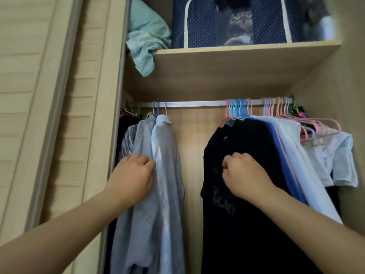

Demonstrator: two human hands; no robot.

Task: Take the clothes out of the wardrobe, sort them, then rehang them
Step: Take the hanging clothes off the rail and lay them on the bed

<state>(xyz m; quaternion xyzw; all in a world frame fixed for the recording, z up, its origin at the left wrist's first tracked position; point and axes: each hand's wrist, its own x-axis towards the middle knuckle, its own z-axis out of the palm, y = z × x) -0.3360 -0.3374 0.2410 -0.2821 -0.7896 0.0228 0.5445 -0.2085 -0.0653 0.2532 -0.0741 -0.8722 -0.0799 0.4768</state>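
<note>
A metal rail point(197, 104) runs across the wardrobe. At its left end hang grey shirts point(167, 155) on hangers. My left hand point(132, 175) has its fingers curled into the fabric of the grey shirts. On the right hangs a bunch of garments: a black T-shirt point(237, 224) in front, then blue and white ones point(292, 155) behind, on pink and blue hangers point(239, 109). My right hand point(243, 173) grips the front of the black T-shirt. Between the two groups the wooden back panel shows.
A shelf point(246, 50) above the rail carries a navy dotted storage bag point(231, 22) and crumpled mint-green cloth point(148, 38). A slatted sliding door point(49, 115) stands at the left. Dark clothes point(126, 119) hang at the far left, white garments point(339, 161) at the far right.
</note>
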